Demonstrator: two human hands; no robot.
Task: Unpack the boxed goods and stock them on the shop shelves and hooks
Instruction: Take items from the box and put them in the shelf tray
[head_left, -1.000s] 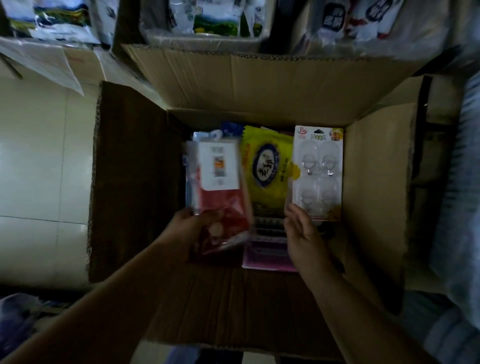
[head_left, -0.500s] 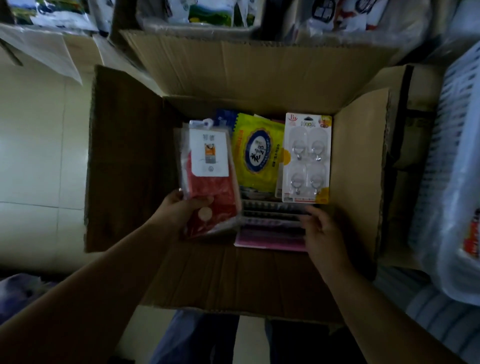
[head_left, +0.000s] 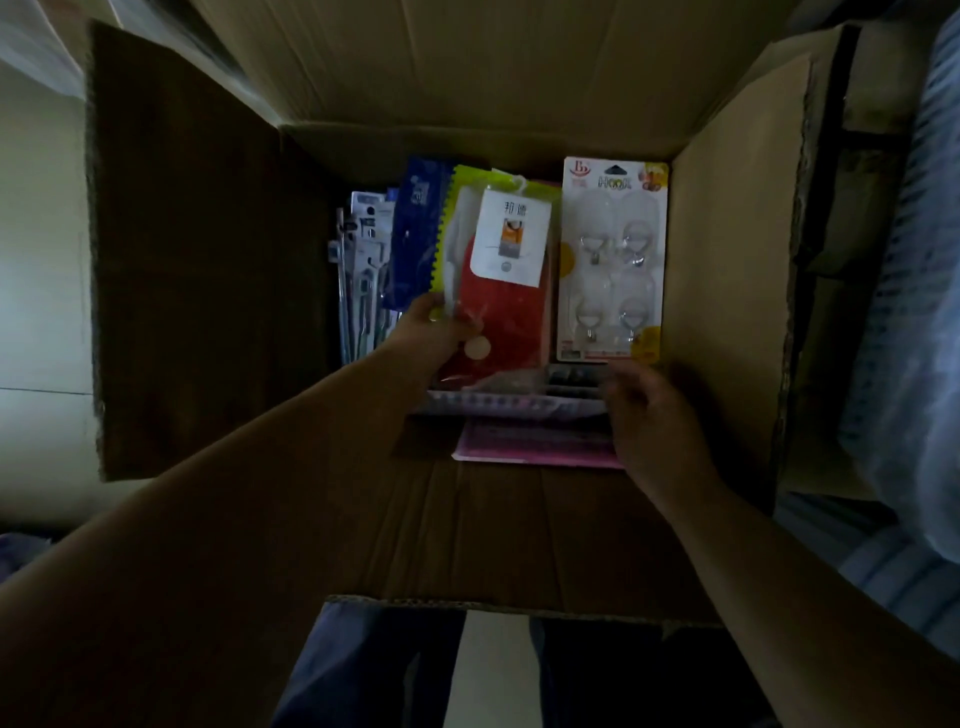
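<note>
An open cardboard box stands below me, full of packaged goods. My left hand grips the lower left of a clear pack with a red item and a white label, held over a yellow-green pack. Right of it lies a white card of clear hooks. My right hand hovers just below that card, fingers loosely curled and blurred, holding nothing that I can see. Under it lie a pink flat pack and a dark ribbed pack.
Blue packs and grey carded items stand on edge at the box's left side. The box flaps spread out all round. Pale floor tiles lie left, a bluish plastic-wrapped bundle right. My legs show below.
My left hand has carried the red pack to the right, over the yellow-green pack. My right hand has drawn back from the hook card. The camera has moved closer to the box.
</note>
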